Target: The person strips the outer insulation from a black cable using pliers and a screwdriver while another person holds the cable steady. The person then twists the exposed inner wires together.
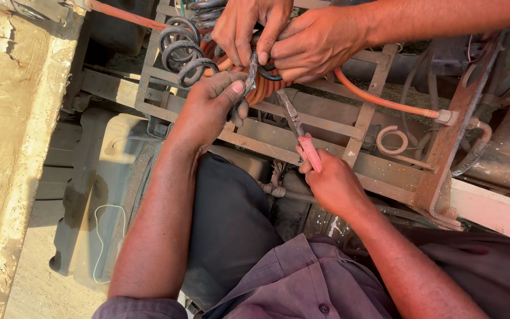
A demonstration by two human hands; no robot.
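Rusty metal frame point(385, 171): grid of flat bars across the middle of the view, over dirty machine parts; carries the hoses and hands.

Orange hose point(385, 101): runs from the bundle at top centre to the right, ending at a fitting on the frame's right upright.

Black coiled hose point(179, 50): loops at upper left of the frame, just beside the orange coils.

Co-worker's hands point(290, 35): two, entering from the top, clasped over the hose bundle.

Left hand point(208, 106): grip closed, thumb and fingers pinching a dark strap point(250, 74) that rises against the orange coils, touching the co-worker's fingers.

Right hand point(332, 186): grip closed around the red handles of the pliers point(299, 133); the hand lies below the bundle, near the frame's middle bar.

Pliers: jaws point up and left towards the bundle, tips just below the strap; whether they touch anything cannot be told.

Small ring point(392, 140): lies on the frame to the right of the pliers.
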